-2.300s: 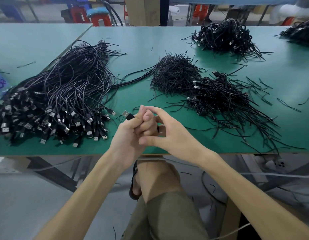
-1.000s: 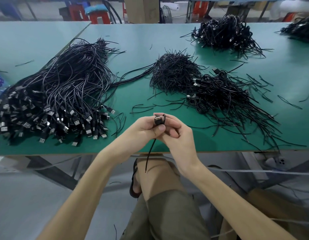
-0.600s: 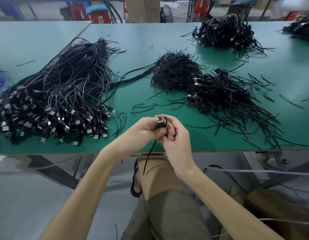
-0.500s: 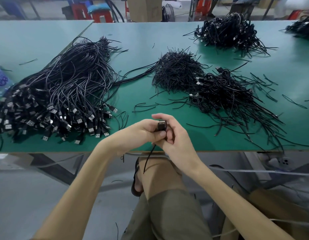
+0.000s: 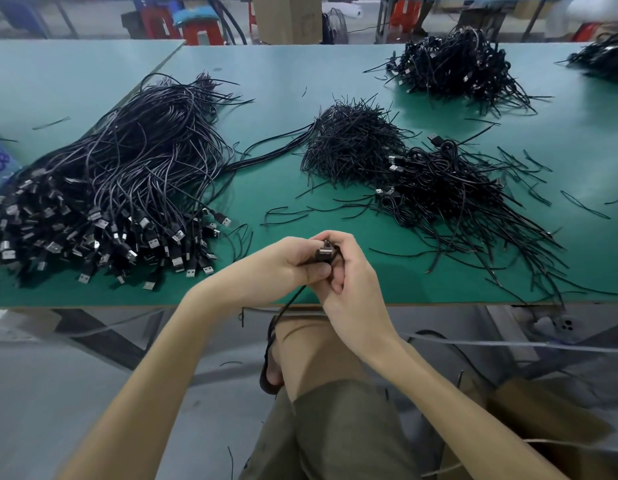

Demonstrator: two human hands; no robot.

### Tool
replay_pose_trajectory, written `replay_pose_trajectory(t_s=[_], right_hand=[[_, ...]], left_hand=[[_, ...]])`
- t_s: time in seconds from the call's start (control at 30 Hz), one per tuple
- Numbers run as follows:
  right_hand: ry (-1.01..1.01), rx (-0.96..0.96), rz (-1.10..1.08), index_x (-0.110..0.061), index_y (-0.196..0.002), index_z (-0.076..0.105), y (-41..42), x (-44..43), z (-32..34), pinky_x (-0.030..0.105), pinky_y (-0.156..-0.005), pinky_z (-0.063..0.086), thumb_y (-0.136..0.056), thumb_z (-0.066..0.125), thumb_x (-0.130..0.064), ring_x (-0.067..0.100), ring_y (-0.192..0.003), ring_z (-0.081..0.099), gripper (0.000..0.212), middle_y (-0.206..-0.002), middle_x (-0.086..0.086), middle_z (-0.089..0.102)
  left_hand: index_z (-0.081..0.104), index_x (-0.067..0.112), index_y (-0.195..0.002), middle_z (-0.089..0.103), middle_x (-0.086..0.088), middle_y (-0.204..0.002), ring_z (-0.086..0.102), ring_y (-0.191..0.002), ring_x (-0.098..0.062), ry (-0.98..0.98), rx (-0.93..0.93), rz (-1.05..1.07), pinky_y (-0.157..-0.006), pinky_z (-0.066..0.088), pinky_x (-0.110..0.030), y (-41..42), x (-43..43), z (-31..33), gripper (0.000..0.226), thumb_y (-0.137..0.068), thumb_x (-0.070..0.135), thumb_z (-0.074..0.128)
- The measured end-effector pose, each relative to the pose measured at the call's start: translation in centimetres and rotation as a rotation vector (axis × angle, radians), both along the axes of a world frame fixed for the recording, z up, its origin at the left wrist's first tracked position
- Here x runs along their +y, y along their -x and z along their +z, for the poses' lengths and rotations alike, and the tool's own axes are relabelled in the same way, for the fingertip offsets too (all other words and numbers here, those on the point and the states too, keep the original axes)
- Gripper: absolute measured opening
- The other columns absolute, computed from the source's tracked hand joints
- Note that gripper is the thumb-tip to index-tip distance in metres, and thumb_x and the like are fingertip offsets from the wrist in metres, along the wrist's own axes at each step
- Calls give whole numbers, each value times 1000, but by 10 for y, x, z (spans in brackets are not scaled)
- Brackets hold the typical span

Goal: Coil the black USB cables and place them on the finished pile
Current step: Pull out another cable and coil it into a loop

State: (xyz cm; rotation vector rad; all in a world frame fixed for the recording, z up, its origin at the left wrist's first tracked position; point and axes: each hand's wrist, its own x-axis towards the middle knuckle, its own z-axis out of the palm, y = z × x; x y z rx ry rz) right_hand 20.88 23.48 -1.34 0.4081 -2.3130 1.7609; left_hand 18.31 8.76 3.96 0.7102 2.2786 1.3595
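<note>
Coiling is the step in hand, by my judgement: over the bench's [image 5: 266, 181] near edge, your left hand [image 5: 290, 266] and right hand [image 5: 352, 292] are both gripping one black USB cable [image 5: 320, 262], fingers [image 5: 342, 244] curled round its metal-tipped plug [image 5: 324, 251], thin glossy tail [image 5: 293, 301] dangling below. Next you are needing to wind that slack in, then reach to the tangled finished pile [image 5: 449, 188] beyond; straight cables [image 5: 127, 174] are lying far left.

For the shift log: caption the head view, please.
Left hand and right hand hold a black USB cable over the green table; loose pile left, coiled pile right.
</note>
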Motion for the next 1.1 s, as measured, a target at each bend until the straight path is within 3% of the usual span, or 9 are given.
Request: replay_pose_trajectory(t_s=[0.1, 0.23, 0.37, 0.47, 0.67, 0.8, 0.9, 1.0, 1.1], right_hand=[[-11, 12, 14, -16, -119, 56, -1, 1, 0, 10, -65, 39, -88, 65, 9, 5, -62, 45, 41, -75, -20, 40], [6, 23, 30, -18, -120, 55, -2, 2, 2, 13, -67, 43, -89, 66, 6, 9, -67, 51, 41, -83, -8, 54], [2, -3, -29, -22, -113, 54, 2, 12, 0, 20, -73, 49, -90, 73, -8, 11, -78, 56, 33, -86, -8, 61], [-123, -29, 1, -24, -117, 54, 3, 14, -2, 18, -76, 48, -91, 73, -10, 5, -82, 57, 35, -90, -14, 59], [-277, 47, 37, -19, -124, 60, 8, 19, 5, 22, -90, 49, -83, 65, 5, 7, -102, 60, 48, -113, -8, 66], [-318, 100, 44, -16, -132, 57, 9, 15, 11, 32, -96, 50, -87, 65, -1, 13, -110, 60, 48, -124, -3, 65], [-230, 52, 7, -16, -136, 53, 10, 13, 14, 26, -94, 49, -91, 67, -6, 11, -105, 60, 48, -121, 0, 66], [-67, -88, 28, -15, -128, 52, 9, 7, 18, 32, -84, 56, -98, 60, -7, 20, -92, 69, 33, -107, 5, 68], [-186, -158, 48, -19, -114, 51, 11, 8, 18, 41, -70, 57, -102, 52, -14, 23, -71, 68, 13, -92, 6, 67]], left_hand=[[66, 7, -90, 70, 6, -88, 66, -90, -12, 80, 48, 22, -92, 49, -25, 1, 0, 2, 21, -102, -2, 51], [68, 3, -90, 73, 1, -88, 69, -91, -15, 16, 70, 48, -91, 49, -23, -4, -1, 5, 21, -99, -8, 53], [75, -1, -98, 78, -6, -95, 73, -98, -23, -83, 81, 212, -99, 54, -37, -1, 1, 2, 15, -96, -7, 61], [76, 6, -93, 78, -4, -93, 73, -96, -21, -13, 90, 175, -99, 53, -42, 0, 0, -1, 18, -96, -5, 62], [79, 22, -80, 76, 0, -79, 66, -75, -6, -111, 39, 220, -77, 52, -17, 0, -3, -3, 24, -86, -1, 76], [79, 12, -83, 77, -8, -83, 73, -79, -22, -213, 58, 278, -79, 59, -27, 1, -4, -8, 20, -85, -8, 73], [74, -1, -87, 76, -12, -83, 72, -81, -26, -293, 131, 338, -84, 58, -34, 0, 1, -11, 11, -89, -9, 67], [70, -2, -84, 72, -9, -79, 62, -72, -29, -480, 77, 404, -70, 56, -42, -4, 9, -12, 11, -90, -9, 63], [74, 4, -87, 73, -16, -85, 65, -77, -30, -480, 45, 462, -81, 59, -53, -5, 11, -14, 15, -90, -8, 65]])
